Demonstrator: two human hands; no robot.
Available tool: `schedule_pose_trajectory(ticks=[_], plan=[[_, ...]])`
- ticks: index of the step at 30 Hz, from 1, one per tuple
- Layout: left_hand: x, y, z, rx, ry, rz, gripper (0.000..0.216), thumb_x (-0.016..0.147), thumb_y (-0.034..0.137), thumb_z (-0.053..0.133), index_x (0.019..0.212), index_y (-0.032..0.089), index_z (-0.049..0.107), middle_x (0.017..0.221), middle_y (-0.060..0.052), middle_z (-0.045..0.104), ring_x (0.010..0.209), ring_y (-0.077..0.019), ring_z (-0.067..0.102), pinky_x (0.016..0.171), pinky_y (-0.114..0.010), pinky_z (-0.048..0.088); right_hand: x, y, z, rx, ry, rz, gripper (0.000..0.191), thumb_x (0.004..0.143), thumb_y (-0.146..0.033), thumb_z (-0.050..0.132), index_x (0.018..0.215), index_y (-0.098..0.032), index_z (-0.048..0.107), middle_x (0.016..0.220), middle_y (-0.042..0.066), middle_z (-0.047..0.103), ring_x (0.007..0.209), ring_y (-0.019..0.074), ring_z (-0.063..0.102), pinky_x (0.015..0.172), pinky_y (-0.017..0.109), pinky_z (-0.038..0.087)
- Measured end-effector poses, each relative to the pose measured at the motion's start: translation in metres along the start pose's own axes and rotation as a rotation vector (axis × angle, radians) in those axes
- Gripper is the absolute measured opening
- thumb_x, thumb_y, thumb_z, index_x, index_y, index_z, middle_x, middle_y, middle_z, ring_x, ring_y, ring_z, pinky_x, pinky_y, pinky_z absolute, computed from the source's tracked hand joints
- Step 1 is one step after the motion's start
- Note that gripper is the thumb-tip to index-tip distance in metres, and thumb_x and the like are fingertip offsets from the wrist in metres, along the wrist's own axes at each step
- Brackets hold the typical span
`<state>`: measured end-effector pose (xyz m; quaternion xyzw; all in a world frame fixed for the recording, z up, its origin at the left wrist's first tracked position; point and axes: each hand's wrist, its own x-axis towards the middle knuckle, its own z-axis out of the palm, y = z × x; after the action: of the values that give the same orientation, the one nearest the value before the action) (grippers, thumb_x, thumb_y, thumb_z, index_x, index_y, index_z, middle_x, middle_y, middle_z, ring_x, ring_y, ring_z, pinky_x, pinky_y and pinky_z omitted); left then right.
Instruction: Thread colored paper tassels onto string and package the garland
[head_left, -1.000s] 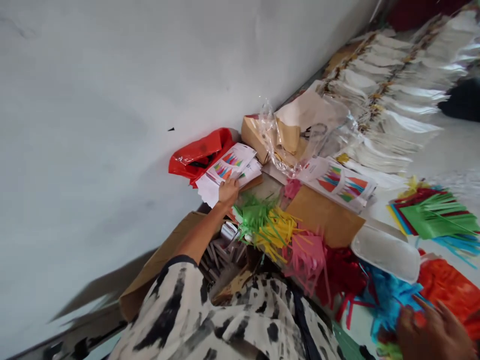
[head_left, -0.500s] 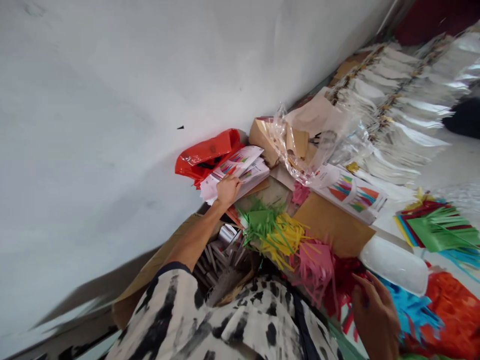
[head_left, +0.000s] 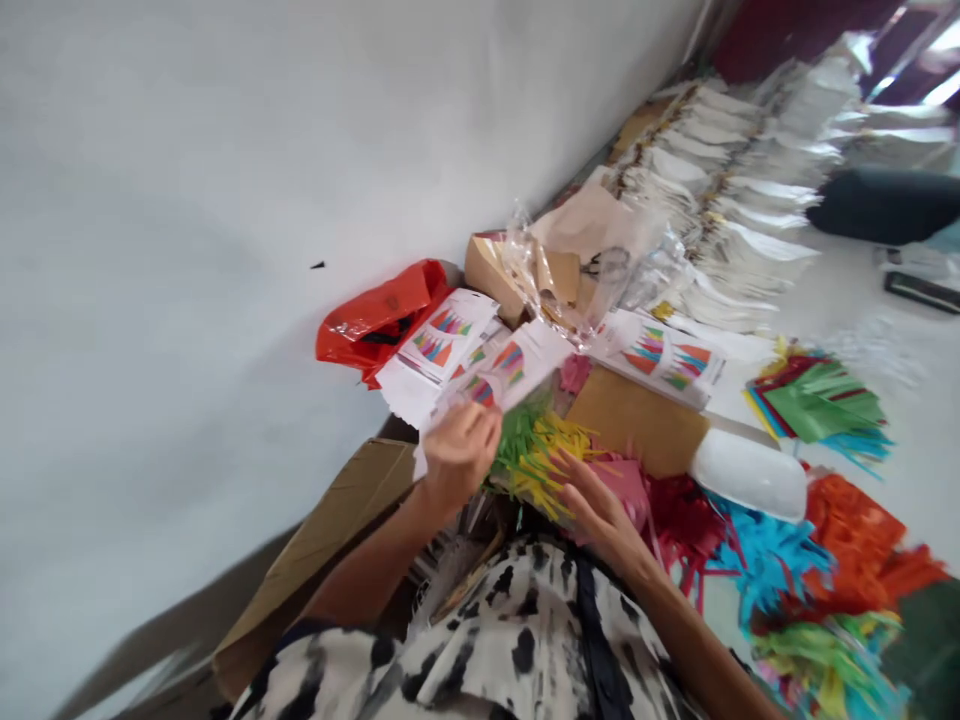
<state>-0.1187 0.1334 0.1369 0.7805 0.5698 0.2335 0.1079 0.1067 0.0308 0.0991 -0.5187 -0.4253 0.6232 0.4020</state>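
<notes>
While the left hand (head_left: 461,445) pinches a printed card (head_left: 536,352) near its lower end, the right hand (head_left: 600,508) stays apart from it, with its fingers extended and nothing in its grasp. The card slants up and away from the left fist. Between the two hands lie the green fringe (head_left: 517,440) and the yellow fringe (head_left: 564,440); because the picture is blurred, I cannot tell whether the right fingertips touch the yellow one. To the right of this hand come the dark red fringe (head_left: 684,525) and the blue fringe (head_left: 776,560). Beyond it are a brown sheet (head_left: 637,420) and a white tray (head_left: 750,478). Past the left hand, more printed cards (head_left: 439,340) lie against a red bag (head_left: 382,315). Farthest from both hands, white bundles (head_left: 757,255) stand in rows.
</notes>
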Motion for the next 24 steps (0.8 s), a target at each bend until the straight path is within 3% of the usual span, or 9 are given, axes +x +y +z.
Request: schedule_pose_trajectory(ticks=[2, 4, 6, 8, 10, 13, 16, 18, 24], plan=[[-0.028, 0.038, 0.005, -0.144, -0.105, 0.122, 0.02, 0.102, 0.031, 0.056, 0.103, 0.026, 0.076, 0.095, -0.009, 0.073, 0.091, -0.0251, 0.067, 0.083, -0.038, 0.051, 0.011, -0.01, 0.024, 0.124, -0.026, -0.043, 0.062, 0.092, -0.064, 0.068, 0.142, -0.028, 0.061, 0.141, 0.01, 0.067, 0.125, 0.0272, 0.067, 0.105, 0.043, 0.056], [-0.043, 0.059, 0.007, -0.266, -0.178, 0.267, 0.024, 0.098, 0.029, 0.062, 0.119, 0.026, 0.074, 0.106, -0.01, 0.075, 0.1, -0.0267, 0.068, 0.09, -0.041, 0.054, 0.016, -0.011, 0.031, 0.205, 0.173, -0.042, 0.054, 0.095, -0.066, 0.062, 0.128, -0.024, 0.069, 0.121, 0.008, 0.075, 0.113, 0.0259, 0.07, 0.101, 0.04, 0.058], [-0.04, 0.062, 0.007, -0.355, -0.156, 0.36, 0.033, 0.094, 0.028, 0.068, 0.126, 0.028, 0.073, 0.111, -0.009, 0.075, 0.109, -0.028, 0.068, 0.101, -0.044, 0.053, 0.013, -0.005, 0.019, 0.259, 0.373, -0.014, 0.054, 0.093, -0.069, 0.062, 0.115, -0.021, 0.073, 0.101, 0.006, 0.078, 0.095, 0.0255, 0.072, 0.084, 0.037, 0.061], [-0.026, 0.055, 0.007, -0.393, -0.045, 0.335, 0.039, 0.093, 0.027, 0.07, 0.131, 0.03, 0.071, 0.119, -0.008, 0.075, 0.119, -0.0291, 0.066, 0.111, -0.048, 0.049, 0.003, 0.003, -0.007, 0.284, 0.492, -0.007, 0.054, 0.089, -0.069, 0.067, 0.109, -0.019, 0.074, 0.092, 0.006, 0.078, 0.084, 0.0255, 0.072, 0.072, 0.035, 0.06], [-0.007, 0.048, 0.011, -0.407, 0.056, 0.213, 0.045, 0.094, 0.029, 0.069, 0.139, 0.029, 0.066, 0.136, -0.01, 0.069, 0.133, -0.0308, 0.059, 0.119, -0.051, 0.042, -0.013, 0.009, -0.035, 0.274, 0.541, -0.036, 0.052, 0.087, -0.068, 0.071, 0.106, -0.019, 0.076, 0.093, 0.006, 0.079, 0.083, 0.0261, 0.072, 0.073, 0.037, 0.059], [0.016, 0.056, 0.027, -0.567, -0.031, 0.074, 0.057, 0.095, 0.043, 0.068, 0.148, 0.025, 0.057, 0.151, -0.013, 0.06, 0.139, -0.0307, 0.056, 0.118, -0.049, 0.045, -0.038, 0.015, -0.063, 0.237, 0.566, -0.069, 0.049, 0.086, -0.066, 0.073, 0.103, -0.02, 0.078, 0.096, 0.006, 0.08, 0.084, 0.0266, 0.073, 0.079, 0.039, 0.059], [0.023, 0.088, 0.051, -0.875, -0.288, -0.043, 0.058, 0.095, 0.048, 0.068, 0.145, 0.021, 0.059, 0.128, -0.011, 0.074, 0.109, -0.0234, 0.073, 0.092, -0.036, 0.06, -0.061, 0.016, -0.072, 0.221, 0.59, -0.075, 0.047, 0.089, -0.063, 0.072, 0.102, -0.019, 0.078, 0.096, 0.008, 0.08, 0.083, 0.0271, 0.072, 0.078, 0.041, 0.059], [0.022, 0.113, 0.063, -1.013, -0.361, -0.116, 0.051, 0.092, 0.048, 0.071, 0.134, 0.019, 0.068, 0.109, -0.006, 0.079, 0.091, -0.0188, 0.075, 0.079, -0.029, 0.06, -0.074, 0.01, -0.077, 0.126, 0.648, -0.141, 0.044, 0.093, -0.058, 0.069, 0.113, -0.02, 0.076, 0.107, 0.009, 0.078, 0.096, 0.0282, 0.072, 0.087, 0.043, 0.06], [0.02, 0.161, 0.07, -1.114, -0.35, -0.104, 0.037, 0.088, 0.04, 0.077, 0.119, 0.021, 0.076, 0.095, -0.001, 0.08, 0.08, -0.0145, 0.072, 0.072, -0.024, 0.056, -0.12, -0.039, -0.113, -0.431, 1.232, -0.464, 0.065, 0.093, -0.041, 0.072, 0.151, -0.027, 0.048, 0.149, 0.014, 0.055, 0.127, 0.0281, 0.062, 0.108, 0.05, 0.052]])
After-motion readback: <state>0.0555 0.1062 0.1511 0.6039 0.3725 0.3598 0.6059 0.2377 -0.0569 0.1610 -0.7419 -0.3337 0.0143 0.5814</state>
